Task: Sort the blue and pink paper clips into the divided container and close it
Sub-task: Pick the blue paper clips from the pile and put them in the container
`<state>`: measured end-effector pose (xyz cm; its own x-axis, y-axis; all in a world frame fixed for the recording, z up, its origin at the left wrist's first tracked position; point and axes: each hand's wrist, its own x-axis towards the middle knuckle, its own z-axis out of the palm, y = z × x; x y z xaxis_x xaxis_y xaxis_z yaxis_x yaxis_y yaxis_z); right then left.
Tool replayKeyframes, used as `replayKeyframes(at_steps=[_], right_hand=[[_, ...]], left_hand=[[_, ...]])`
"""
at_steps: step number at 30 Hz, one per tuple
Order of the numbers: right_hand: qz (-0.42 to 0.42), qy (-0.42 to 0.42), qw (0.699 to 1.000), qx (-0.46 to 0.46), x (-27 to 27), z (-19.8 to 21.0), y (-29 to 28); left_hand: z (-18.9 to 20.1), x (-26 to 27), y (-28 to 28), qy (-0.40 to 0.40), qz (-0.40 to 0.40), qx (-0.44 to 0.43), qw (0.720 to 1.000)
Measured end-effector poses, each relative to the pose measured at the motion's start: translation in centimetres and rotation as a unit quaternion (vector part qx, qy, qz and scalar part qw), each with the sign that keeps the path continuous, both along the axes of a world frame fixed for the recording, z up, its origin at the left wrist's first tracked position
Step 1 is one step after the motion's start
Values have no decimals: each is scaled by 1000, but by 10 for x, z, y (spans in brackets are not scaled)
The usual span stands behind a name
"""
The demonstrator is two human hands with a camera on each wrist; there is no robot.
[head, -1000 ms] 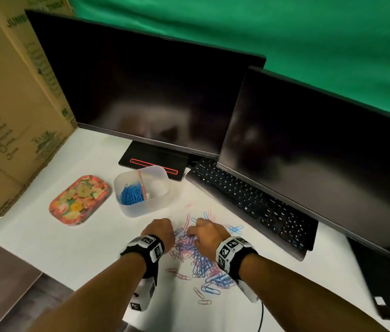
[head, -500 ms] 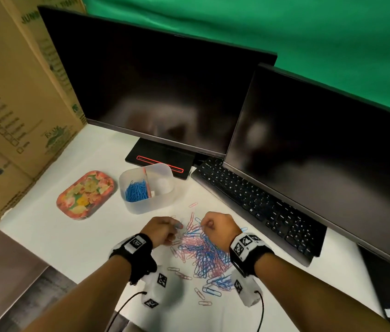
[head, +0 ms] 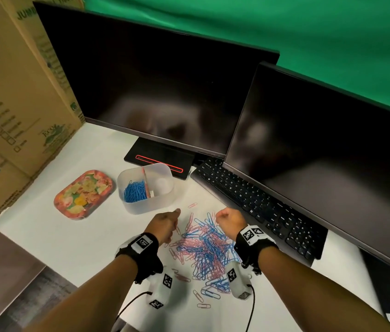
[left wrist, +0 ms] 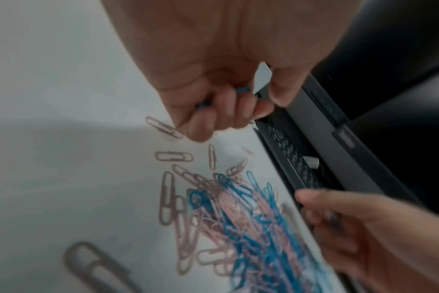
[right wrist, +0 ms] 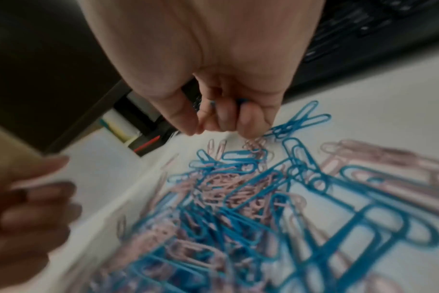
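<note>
A white table (head: 74, 248) is carrying the whole setup. A green backdrop (head: 309, 32) is hanging behind it, and cardboard boxes (head: 9, 92) are standing along the table's left edge. Two dark monitors (head: 155, 92) are facing the person; the right one is overlapping the left and overhanging a black keyboard (head: 256, 207). The left monitor's base, marked with a red outline, is sitting just behind the container (head: 152, 204).

The container is standing open, near the far left edge of the pile (head: 203, 250). A divider is splitting it: blue clips (head: 135, 194) are filling the left compartment, while the contents of the right compartment cannot be told. The floral lid (head: 84, 194) is lying flat just to the left of the container, apart from it.

The pile of mixed blue and pink clips is lying on the table between the two forearms, with loose pink clips scattered round its edges.

The left hand (head: 164, 224) is hovering over the pile's left side, fingers curled round a few blue clips (left wrist: 242, 90). The right hand (head: 230, 220) is hovering over the pile's far right side, fingers likewise clenched round blue clips (right wrist: 241, 101). Both wrists are wearing black straps with printed markers
</note>
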<state>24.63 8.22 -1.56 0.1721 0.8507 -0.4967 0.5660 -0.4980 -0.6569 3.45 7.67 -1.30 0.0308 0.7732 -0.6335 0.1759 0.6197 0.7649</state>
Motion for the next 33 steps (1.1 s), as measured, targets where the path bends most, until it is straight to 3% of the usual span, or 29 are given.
replayKeyframes(at_steps=[3, 7, 9, 14, 18, 23, 26, 29, 33], right_hand=[[89, -136, 986, 26, -10, 1, -1], [153, -217, 964, 12, -21, 2, 6], [164, -233, 959, -2, -26, 2, 8], [198, -266, 943, -42, -32, 3, 9], [192, -199, 961, -15, -22, 2, 2], [88, -64, 993, 45, -6, 2, -1], [46, 87, 995, 22, -1, 6, -2], [-31, 216, 976, -22, 0, 10, -8], [-164, 359, 917, -60, 3, 9, -15]], left_hand=[[-3, 5, -5, 180, -128, 120, 968], [-7, 13, -10, 296, -285, 173, 895], [-11, 15, -9, 326, -321, 178, 871], [-13, 13, -7, 336, -331, 174, 865], [-14, 8, -6, 334, -320, 185, 867], [-16, -3, -4, 265, -246, 187, 913], [-12, -6, -4, 188, -191, 151, 952], [-7, -5, 1, 44, -107, 44, 992], [5, 0, 4, -139, 8, -47, 989]])
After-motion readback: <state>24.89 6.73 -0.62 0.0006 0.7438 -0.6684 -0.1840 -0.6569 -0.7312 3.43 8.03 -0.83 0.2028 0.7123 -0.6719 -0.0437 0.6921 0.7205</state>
